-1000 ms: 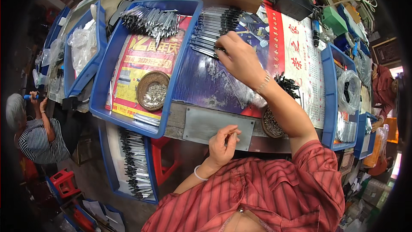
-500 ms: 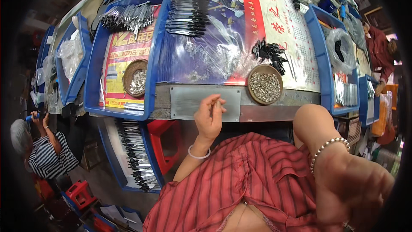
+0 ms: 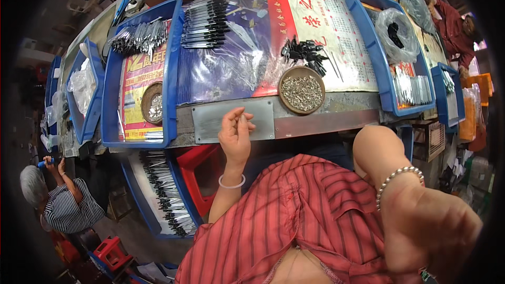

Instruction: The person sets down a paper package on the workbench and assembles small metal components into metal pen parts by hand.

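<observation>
My left hand is over the front edge of the bench, at a grey metal plate. Its fingers are curled in, the thumb against them; whatever they pinch is too small to make out. To the right of that hand stands a round brown bowl filled with small silvery metal pieces. Behind the bowl lies a heap of black plastic pen parts. Raised close to the camera at the lower right is my right hand, palm showing. Its fingertips are blurred and lost in shadow.
Pens lie in a row at the back. A blue tray on the left holds more pens and a second bowl. Another blue tray is on the right. A red stool stands below. Co-workers sit left and right.
The whole view has turned, so the bench things appear further left and higher. My left hand stays at the metal plate, fingers still curled. My right hand has hardly moved.
</observation>
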{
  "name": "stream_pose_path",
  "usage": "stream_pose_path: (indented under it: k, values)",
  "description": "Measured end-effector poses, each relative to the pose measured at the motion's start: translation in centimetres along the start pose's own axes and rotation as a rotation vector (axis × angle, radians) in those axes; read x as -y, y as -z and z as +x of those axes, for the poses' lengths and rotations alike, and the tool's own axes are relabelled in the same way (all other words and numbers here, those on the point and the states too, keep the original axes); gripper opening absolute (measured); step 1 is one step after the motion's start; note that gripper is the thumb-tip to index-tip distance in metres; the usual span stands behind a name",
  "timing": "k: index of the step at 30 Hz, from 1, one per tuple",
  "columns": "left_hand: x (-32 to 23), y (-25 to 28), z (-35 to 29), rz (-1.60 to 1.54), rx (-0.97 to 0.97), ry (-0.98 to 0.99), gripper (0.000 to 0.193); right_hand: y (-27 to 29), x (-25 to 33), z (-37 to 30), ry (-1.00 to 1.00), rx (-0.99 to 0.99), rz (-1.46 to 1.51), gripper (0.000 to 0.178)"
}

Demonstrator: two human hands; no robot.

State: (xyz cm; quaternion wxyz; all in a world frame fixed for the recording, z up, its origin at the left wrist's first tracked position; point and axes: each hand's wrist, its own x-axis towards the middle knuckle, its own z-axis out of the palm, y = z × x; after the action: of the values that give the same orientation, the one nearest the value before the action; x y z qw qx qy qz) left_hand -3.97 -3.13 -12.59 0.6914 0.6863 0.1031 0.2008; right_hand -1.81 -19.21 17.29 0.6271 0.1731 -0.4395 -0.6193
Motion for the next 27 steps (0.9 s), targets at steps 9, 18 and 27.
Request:
stream_pose_path:
  k: [9,18,27]
  values:
    - [0.2,0.5,-0.4,0.032,-0.024,-0.002,0.018,3.0,1.6,3.5,1.978,-1.559,1.538,0.031]
    - [0.2,0.7,-0.4,0.051,-0.021,-0.002,0.018,30.9,13.4,-1.3,1.868,-2.087,2.102,0.014]
    - [0.2,-0.1,-0.4,0.091,-0.033,-0.005,0.017,32.2,13.7,-3.4,1.452,-2.056,2.104,0.011]
